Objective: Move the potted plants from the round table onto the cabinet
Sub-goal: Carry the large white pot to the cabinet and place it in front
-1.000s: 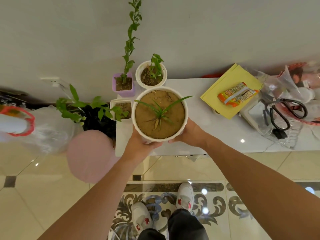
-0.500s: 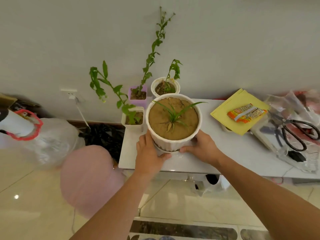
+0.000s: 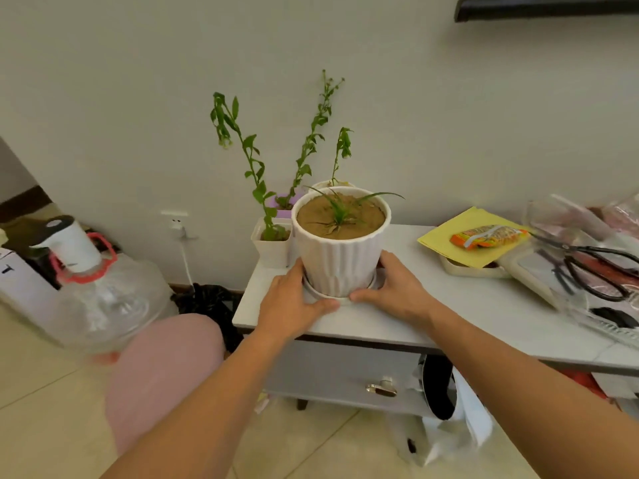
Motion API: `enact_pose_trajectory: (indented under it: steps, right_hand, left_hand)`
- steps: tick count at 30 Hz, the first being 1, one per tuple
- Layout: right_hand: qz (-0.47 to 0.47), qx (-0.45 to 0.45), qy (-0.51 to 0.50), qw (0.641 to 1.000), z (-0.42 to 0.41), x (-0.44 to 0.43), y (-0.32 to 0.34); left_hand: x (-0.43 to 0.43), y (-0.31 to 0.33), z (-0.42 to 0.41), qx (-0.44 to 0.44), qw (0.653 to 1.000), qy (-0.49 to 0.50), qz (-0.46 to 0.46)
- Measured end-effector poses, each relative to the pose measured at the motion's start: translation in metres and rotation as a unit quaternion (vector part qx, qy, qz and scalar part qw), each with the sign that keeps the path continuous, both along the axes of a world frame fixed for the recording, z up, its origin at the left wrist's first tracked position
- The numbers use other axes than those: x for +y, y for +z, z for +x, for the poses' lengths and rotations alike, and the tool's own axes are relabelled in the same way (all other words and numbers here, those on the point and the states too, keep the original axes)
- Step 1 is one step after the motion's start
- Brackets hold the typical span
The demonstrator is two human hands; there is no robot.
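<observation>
A large white ribbed pot (image 3: 340, 257) with brown soil and a small grass-like plant stands on its saucer at the left end of the white cabinet top (image 3: 432, 316). My left hand (image 3: 290, 302) and my right hand (image 3: 397, 288) rest on either side of the saucer at the pot's base, fingers touching its rim. Behind the pot stand a small white square pot (image 3: 271, 243) with a tall leafy stem, a purple pot (image 3: 281, 205) and a round white pot (image 3: 323, 184), partly hidden.
On the cabinet's right lie a yellow folder (image 3: 460, 242) with an orange snack packet (image 3: 489, 235), black scissors (image 3: 594, 267) and clear plastic bags. A water jug with a pump (image 3: 93, 281) and a pink balloon (image 3: 162, 368) sit on the floor at left.
The pot has come down onto the cabinet top. My hands have slid from its sides to the saucer at its base. The view has tilted up from the floor.
</observation>
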State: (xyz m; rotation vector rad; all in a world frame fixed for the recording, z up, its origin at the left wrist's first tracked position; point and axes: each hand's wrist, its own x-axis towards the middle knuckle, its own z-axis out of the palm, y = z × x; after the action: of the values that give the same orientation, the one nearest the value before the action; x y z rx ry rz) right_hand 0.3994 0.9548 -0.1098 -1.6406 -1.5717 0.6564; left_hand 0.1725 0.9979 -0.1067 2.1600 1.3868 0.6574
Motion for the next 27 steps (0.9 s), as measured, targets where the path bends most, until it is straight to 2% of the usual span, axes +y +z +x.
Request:
enact_pose_trajectory:
  steps: [8, 15, 22, 27]
  right_hand:
    - [0.019, 0.024, -0.006, 1.0, 0.0, 0.003, -0.002]
    - [0.014, 0.101, 0.03, 0.994, 0.005, 0.001, 0.001]
    - [0.008, 0.097, 0.0, 0.995, 0.011, -0.011, 0.0]
    - [0.045, 0.095, 0.003, 0.994, -0.016, -0.015, 0.004]
  left_hand:
    - [-0.004, 0.003, 0.004, -0.056, 0.997, 0.034, -0.052]
    - [0.0, 0.009, 0.021, -0.034, 0.996, 0.06, -0.056]
    - [0.009, 0.012, 0.004, -0.007, 0.998, 0.001, -0.068]
    - [-0.006, 0.018, 0.005, -0.05, 0.997, 0.001, -0.053]
